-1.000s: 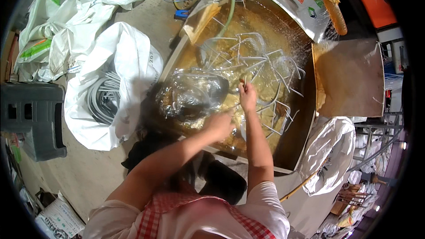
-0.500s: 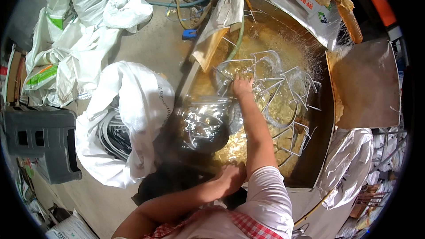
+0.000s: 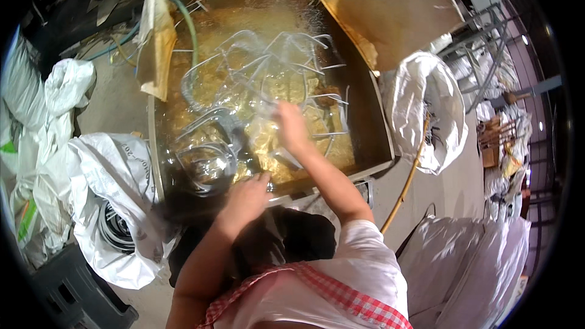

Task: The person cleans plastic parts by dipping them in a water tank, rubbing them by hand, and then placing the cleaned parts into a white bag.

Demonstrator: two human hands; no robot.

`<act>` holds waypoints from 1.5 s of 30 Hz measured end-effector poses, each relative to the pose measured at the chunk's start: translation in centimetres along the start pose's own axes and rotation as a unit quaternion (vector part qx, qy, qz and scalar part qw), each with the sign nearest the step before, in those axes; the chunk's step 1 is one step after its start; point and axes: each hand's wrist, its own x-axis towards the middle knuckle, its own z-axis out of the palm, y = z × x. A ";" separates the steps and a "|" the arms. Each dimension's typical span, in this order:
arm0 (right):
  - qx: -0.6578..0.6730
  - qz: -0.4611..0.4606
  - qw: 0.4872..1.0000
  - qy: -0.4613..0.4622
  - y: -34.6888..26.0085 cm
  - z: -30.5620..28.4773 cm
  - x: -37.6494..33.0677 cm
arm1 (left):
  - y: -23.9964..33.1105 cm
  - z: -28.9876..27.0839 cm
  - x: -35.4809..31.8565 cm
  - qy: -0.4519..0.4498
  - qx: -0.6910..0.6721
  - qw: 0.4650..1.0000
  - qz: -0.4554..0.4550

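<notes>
A large metal tank [image 3: 373,159] holds yellow-brown liquid with several clear bent tubes [image 3: 244,79] lying in it. My right hand [image 3: 286,125], blurred, reaches into the middle of the tank and closes on one of the clear tubes. My left hand [image 3: 247,198] rests with curled fingers on the near rim of the tank. Just left of that hand, a clear plastic bundle with coiled tubing [image 3: 204,167] sits in the tank's near corner.
An open white sack with coiled grey hoses [image 3: 116,231] lies at the left and another white sack [image 3: 426,109] at the right. A green hose [image 3: 189,24] hangs into the tank. A brown sheet [image 3: 390,6] leans at the back right. A dark crate [image 3: 67,292] stands at the lower left.
My left hand has come off the plastic bundle and back to the near rim. My right hand stays among the tubes and has shifted a little. My head has moved, so the tank looks turned.
</notes>
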 end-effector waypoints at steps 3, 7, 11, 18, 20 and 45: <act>-0.007 -0.031 0.983 0.181 3.4 -10.3 -4.1 | 0.1 1.4 0.3 -0.019 0.028 0.999 0.010; -0.030 0.018 0.926 0.376 9.6 -25.1 -5.3 | -0.6 2.4 0.1 -0.011 0.040 0.999 0.018; -0.345 0.143 0.846 0.381 19.1 -40.4 -5.1 | -0.7 3.3 0.4 -0.010 0.028 0.999 0.039; -0.432 0.348 0.801 0.226 26.6 -31.1 -6.0 | 0.0 4.3 2.2 -0.078 0.038 0.996 -0.023; -0.194 0.329 0.912 0.150 30.8 -25.0 -7.4 | 0.7 4.8 2.7 -0.070 0.026 0.997 -0.010; -0.263 0.115 0.910 0.298 19.9 -17.7 -4.7 | -0.8 4.6 1.7 0.031 0.091 0.994 0.055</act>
